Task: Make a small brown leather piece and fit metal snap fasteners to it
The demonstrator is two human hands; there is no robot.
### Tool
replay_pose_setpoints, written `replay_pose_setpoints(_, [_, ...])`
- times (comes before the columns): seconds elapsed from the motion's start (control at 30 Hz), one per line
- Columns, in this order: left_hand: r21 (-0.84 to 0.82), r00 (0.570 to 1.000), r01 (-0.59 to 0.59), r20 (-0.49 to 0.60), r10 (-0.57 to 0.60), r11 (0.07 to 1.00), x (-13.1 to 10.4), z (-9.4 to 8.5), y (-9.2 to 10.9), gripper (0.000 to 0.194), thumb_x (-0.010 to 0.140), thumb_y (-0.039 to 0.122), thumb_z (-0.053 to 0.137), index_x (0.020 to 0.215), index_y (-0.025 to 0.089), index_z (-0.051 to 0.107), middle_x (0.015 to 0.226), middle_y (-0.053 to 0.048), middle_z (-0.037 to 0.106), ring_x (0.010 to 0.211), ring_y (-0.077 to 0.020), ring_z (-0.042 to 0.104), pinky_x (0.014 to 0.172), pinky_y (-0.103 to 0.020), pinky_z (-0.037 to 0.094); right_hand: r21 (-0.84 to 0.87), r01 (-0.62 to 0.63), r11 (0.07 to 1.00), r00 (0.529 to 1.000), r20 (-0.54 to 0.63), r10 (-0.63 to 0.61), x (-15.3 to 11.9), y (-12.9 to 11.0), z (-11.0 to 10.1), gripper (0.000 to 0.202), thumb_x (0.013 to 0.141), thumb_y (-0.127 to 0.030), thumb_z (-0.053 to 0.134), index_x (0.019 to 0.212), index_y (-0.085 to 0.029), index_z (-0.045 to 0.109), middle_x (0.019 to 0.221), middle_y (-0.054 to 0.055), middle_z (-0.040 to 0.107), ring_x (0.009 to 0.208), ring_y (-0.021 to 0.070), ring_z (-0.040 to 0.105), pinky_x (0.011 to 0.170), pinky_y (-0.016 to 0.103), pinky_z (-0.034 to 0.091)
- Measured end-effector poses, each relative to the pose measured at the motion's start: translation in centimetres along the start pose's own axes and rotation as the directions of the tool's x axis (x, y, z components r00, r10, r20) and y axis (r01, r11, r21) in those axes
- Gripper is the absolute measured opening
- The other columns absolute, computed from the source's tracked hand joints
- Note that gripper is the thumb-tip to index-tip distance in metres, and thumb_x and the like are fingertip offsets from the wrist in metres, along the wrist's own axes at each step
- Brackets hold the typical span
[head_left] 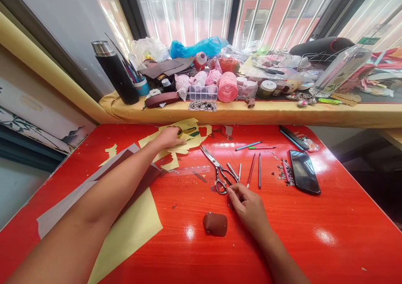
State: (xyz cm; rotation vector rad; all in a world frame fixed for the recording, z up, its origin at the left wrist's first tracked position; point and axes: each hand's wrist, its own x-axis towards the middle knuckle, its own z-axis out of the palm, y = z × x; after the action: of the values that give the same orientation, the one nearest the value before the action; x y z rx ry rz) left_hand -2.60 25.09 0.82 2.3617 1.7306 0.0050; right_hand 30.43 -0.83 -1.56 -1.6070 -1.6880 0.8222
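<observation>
My left hand (169, 137) reaches to the far side of the red table, over cut yellow paper scraps (171, 160). Its thumb and fingers are apart, beside a slim yellow-and-black tool (188, 130) lying on the scraps. My right hand (248, 206) rests on the table with curled fingers, close to the handles of the metal scissors (216, 165). A dark brown edge shows under its fingertips, too hidden to name. Left of that hand sits a small brown leather pouch-like piece (215, 224), apart from both hands.
A clear ruler (188, 171), pens (259, 171), small metal rings (284, 173) and a phone (304, 172) lie about the table (282, 250). Yellow sheet (135, 229) and grey sheets lie under my left arm. A crowded windowsill holds a black thermos (116, 72).
</observation>
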Motion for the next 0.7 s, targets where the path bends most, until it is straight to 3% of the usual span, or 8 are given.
replay_pose_setpoints(0.07, [-0.034, 0.999, -0.009, 0.035, 0.01, 0.999, 0.3, -0.6, -0.3, 0.056, 0.092, 0.065, 0.058, 0.12, 0.019, 0.074, 0.117, -0.012, 0.079, 0.103, -0.0301, 0.072, 0.081, -0.031, 0.051, 0.0, 0.006, 1.0, 1.0, -0.014, -0.006, 0.0, 0.2, 0.1, 0.043, 0.103, -0.057, 0.053, 0.084, -0.022, 0.069, 0.058, -0.002, 0.059, 0.053, 0.0149, 0.052, 0.055, 0.027, 0.038])
replay_pose_setpoints(0.17, [-0.056, 0.997, -0.027, 0.077, 0.032, 0.998, 0.5, -1.5, -0.5, 0.052, 0.102, 0.055, 0.039, 0.113, 0.02, 0.076, 0.111, -0.009, 0.08, 0.095, -0.0246, 0.074, 0.078, -0.028, 0.051, -0.001, 0.015, 1.0, 1.0, -0.003, -0.015, 0.0, 0.2, 0.1, 0.042, 0.103, -0.056, 0.053, 0.083, -0.022, 0.068, 0.058, -0.002, 0.059, 0.053, 0.015, 0.052, 0.055, 0.027, 0.037])
replay_pose_setpoints(0.27, [-0.032, 0.994, -0.055, 0.093, 0.058, 0.998, 0.5, -1.7, -0.5, 0.044, 0.095, 0.05, 0.053, 0.116, 0.02, 0.076, 0.122, -0.009, 0.078, 0.105, -0.0262, 0.072, 0.087, -0.028, 0.051, 0.004, 0.017, 1.0, 1.0, 0.007, -0.017, 0.0, -0.1, -0.1, 0.042, 0.103, -0.056, 0.054, 0.083, -0.022, 0.068, 0.059, -0.002, 0.06, 0.054, 0.0148, 0.052, 0.056, 0.027, 0.037])
replay_pose_setpoints(0.37, [0.015, 0.995, -0.057, 0.083, 0.056, 0.998, 0.3, -1.2, -0.1, 0.053, 0.083, 0.052, 0.067, 0.122, 0.017, 0.075, 0.126, -0.014, 0.075, 0.114, -0.032, 0.069, 0.092, -0.032, 0.051, 0.028, 0.013, 1.0, 1.0, 0.011, -0.013, 0.0, -0.3, -0.2, 0.041, 0.103, -0.056, 0.054, 0.083, -0.022, 0.068, 0.059, -0.002, 0.061, 0.054, 0.0145, 0.053, 0.057, 0.027, 0.038])
replay_pose_setpoints(0.53, [0.06, 0.999, -0.039, 0.036, 0.037, 0.997, 0.1, -0.5, 0.7, 0.047, 0.08, 0.047, 0.07, 0.117, 0.018, 0.076, 0.118, -0.016, 0.076, 0.112, -0.034, 0.068, 0.092, -0.035, 0.051, 0.034, -0.012, 0.999, 1.0, 0.021, 0.012, 0.0, -0.3, -0.1, 0.043, 0.102, -0.058, 0.053, 0.084, -0.022, 0.067, 0.06, -0.002, 0.061, 0.053, 0.0148, 0.052, 0.055, 0.028, 0.036])
replay_pose_setpoints(0.7, [0.034, 0.999, -0.037, -0.015, 0.037, 0.999, -0.2, -2.4, 0.4, 0.051, 0.078, 0.054, 0.075, 0.116, 0.021, 0.077, 0.114, -0.012, 0.077, 0.109, -0.0321, 0.07, 0.087, -0.032, 0.051, 0.035, -0.012, 0.999, 1.0, 0.011, 0.012, 0.0, -0.5, -0.2, 0.044, 0.101, -0.059, 0.053, 0.083, -0.023, 0.066, 0.058, -0.003, 0.059, 0.051, 0.0147, 0.05, 0.054, 0.027, 0.035])
